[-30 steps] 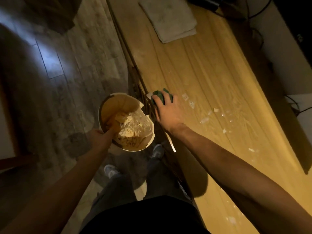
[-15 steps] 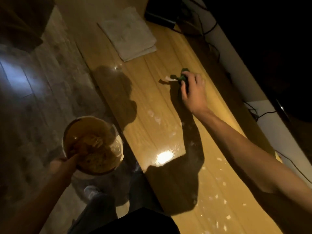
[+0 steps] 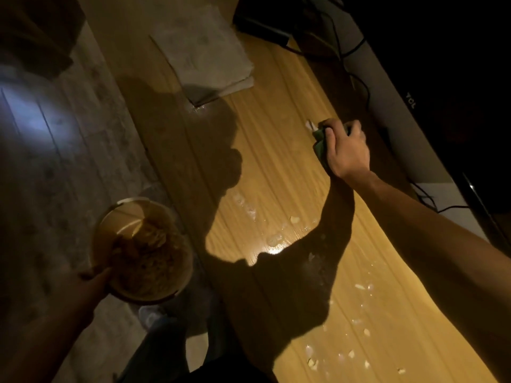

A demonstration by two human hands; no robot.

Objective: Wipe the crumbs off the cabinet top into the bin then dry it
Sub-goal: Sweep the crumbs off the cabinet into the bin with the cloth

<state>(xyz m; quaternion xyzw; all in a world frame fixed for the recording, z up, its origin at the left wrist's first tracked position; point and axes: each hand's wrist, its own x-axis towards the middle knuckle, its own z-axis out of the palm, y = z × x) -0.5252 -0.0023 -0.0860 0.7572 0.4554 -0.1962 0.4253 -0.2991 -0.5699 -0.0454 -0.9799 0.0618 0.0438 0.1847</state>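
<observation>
Where crumbs (image 3: 362,286) lie: behind right hand (image 3: 347,147).

A grey wood-plank floor (image 3: 69,167) is filling the left half of the view, catching a bluish patch of light at nine o'clock. A dark television (image 3: 448,87) is standing at two o'clock in front of a pale wall (image 3: 392,106), with black cables (image 3: 359,78) trailing down beside it and a dark box (image 3: 262,26) sitting at twelve o'clock. Warm light from overhead is casting a broad shadow (image 3: 210,150) across the centre.
</observation>
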